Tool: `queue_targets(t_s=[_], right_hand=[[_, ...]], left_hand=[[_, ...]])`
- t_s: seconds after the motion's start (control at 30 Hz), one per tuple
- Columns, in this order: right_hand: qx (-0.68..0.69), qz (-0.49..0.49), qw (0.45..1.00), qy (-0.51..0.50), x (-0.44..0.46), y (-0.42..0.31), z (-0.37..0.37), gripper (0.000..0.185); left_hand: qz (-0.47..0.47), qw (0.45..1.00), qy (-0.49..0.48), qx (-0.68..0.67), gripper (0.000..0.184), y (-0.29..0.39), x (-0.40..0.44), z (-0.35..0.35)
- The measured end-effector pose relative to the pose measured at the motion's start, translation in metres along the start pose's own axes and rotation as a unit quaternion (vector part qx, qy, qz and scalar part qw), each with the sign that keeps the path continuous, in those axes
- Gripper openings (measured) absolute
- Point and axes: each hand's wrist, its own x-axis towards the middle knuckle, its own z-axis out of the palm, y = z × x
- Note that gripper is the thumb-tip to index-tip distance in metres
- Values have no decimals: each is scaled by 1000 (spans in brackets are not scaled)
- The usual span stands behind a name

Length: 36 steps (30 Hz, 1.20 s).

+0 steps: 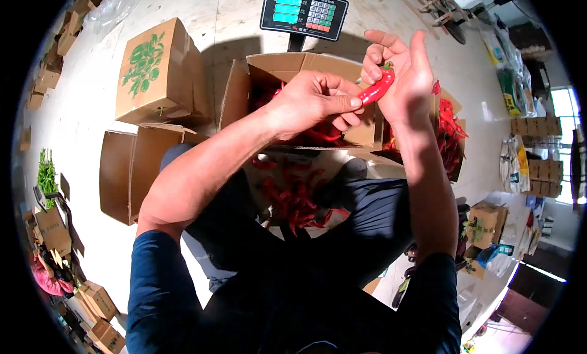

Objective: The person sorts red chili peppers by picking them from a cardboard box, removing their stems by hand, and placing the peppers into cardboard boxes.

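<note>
A glossy red chili pepper [377, 88] with a green stem end is held up between my two hands above a cardboard box. My left hand [315, 103] pinches its lower end between thumb and fingers. The palm of my right hand [397, 73] is turned up, its fingers curled loosely around the stem end and its thumb standing apart. Beneath my hands, the open cardboard box [278, 63] holds red peppers [324, 132], partly hidden by my left hand and forearm. More red peppers [296, 198] lie in a pile on the floor between my legs.
A weighing scale display [304, 13] stands behind the box. At right is another batch of red peppers [449, 131]. To the left are a printed carton [150, 73] and an open box [116, 170]. Green peppers [46, 177] and a person in pink [49, 277] are farther left.
</note>
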Motion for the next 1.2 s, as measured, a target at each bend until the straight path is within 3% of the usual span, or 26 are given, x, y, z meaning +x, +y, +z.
queue_targets(t_s=[0.17, 0.3, 0.43, 0.5, 0.6, 0.7, 0.83, 1.13, 1.2], right_hand=[[-193, -74, 979, 4, 2, -1, -2, 56], [-310, 70, 948, 8, 2, -13, -31, 64], [-407, 84, 910, -6, -3, -11, -13, 36], [-358, 50, 932, -16, -3, -6, -11, 26], [-347, 35, 937, -35, -3, -6, -14, 21], [-363, 19, 930, -57, -7, -9, -7, 23], [-342, -4, 934, -104, -9, -6, -9, 29], [-313, -15, 944, -103, -10, -1, -11, 30], [-340, 48, 936, -79, -7, -8, -12, 29]], left_hand=[[81, 993, 86, 29, 16, 1, 5, -9], [98, 977, 159, 106, 13, 1, 4, -20], [154, 952, 177, 196, 15, -5, 2, -20], [166, 946, 174, 217, 19, -7, 2, -20], [160, 976, 137, 53, 25, 4, 0, -13], [96, 994, 54, -20, 34, 8, 0, -23], [130, 985, 75, 83, 29, 6, -1, -29], [166, 970, 114, 137, 21, 5, 0, -27], [157, 970, 117, 144, 23, 6, -2, -27]])
